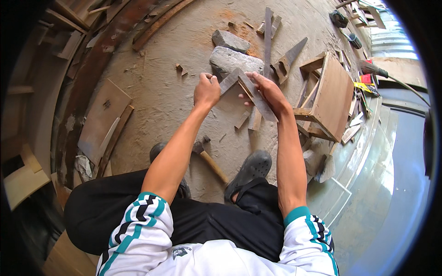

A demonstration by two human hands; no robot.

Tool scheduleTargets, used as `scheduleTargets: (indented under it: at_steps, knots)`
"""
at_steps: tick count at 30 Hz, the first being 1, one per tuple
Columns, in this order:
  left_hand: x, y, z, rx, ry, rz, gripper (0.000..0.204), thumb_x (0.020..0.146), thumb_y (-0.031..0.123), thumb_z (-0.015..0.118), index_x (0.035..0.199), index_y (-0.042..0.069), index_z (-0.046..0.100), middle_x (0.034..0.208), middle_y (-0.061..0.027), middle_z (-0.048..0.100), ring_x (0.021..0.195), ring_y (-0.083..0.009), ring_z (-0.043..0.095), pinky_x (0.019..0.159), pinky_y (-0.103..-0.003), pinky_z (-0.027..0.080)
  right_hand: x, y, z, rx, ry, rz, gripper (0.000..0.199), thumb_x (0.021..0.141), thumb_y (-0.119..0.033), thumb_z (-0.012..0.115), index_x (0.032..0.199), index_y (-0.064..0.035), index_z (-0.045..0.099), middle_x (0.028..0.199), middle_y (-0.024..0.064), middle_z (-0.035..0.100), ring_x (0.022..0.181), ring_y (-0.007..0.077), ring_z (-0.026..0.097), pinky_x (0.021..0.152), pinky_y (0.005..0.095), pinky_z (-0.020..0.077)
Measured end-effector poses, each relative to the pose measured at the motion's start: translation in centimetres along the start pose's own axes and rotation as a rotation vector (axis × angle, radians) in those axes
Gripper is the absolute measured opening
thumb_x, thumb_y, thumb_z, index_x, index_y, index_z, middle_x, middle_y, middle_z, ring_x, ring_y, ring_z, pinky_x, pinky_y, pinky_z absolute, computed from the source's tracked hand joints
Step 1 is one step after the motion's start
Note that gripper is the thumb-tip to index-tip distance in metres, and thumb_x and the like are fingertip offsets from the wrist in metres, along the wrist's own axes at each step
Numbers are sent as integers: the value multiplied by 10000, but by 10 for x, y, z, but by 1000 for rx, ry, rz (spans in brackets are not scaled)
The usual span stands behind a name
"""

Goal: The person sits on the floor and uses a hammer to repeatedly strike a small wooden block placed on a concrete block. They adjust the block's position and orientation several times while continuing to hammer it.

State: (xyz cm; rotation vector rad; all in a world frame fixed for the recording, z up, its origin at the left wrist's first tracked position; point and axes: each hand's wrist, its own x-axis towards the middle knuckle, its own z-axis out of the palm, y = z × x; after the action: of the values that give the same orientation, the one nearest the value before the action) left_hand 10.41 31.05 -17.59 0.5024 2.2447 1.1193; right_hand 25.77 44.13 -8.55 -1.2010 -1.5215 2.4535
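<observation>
Between my hands is a flat grey L-shaped piece (263, 105) that looks like a carpenter's square, its corner pointing away from me. My left hand (207, 91) is closed round the end of its left arm. On the other side my right hand (271, 95) grips the right arm, with some fingertips showing beneath. A narrow brown wooden edge (246, 88) runs along the inside of that arm; I cannot tell whether it is a separate piece. Just beyond lie two stone blocks, the nearer one (235, 60) partly behind the square.
A handsaw (289, 60) and a long dark bar (268, 39) lie ahead on the floor. A wooden box frame (331, 96) stands at the right. A hammer (212, 166) rests between my feet. Boards (103, 122) lean at the left, and small wood offcuts (255, 118) are scattered about.
</observation>
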Motion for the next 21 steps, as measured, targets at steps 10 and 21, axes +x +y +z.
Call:
scheduleTargets:
  at_steps: [10, 21]
  knots:
    - [-14, -24, 40, -169, 67, 27, 369, 984, 352, 503, 1130, 14, 529, 947, -250, 675, 893, -435, 653, 795, -503, 479, -34, 11, 9, -39, 11, 79, 475, 954, -170, 587, 1392, -27, 471, 983, 117, 702, 604, 143, 629, 483, 266, 547]
    - [-13, -43, 62, -347, 21, 75, 397, 997, 344, 535, 1149, -22, 547, 1009, -181, 646, 922, -257, 620, 839, -383, 476, -39, 27, 29, -55, 121, 80, 521, 951, -179, 576, 1435, -40, 444, 931, 85, 672, 551, 122, 589, 467, 254, 519]
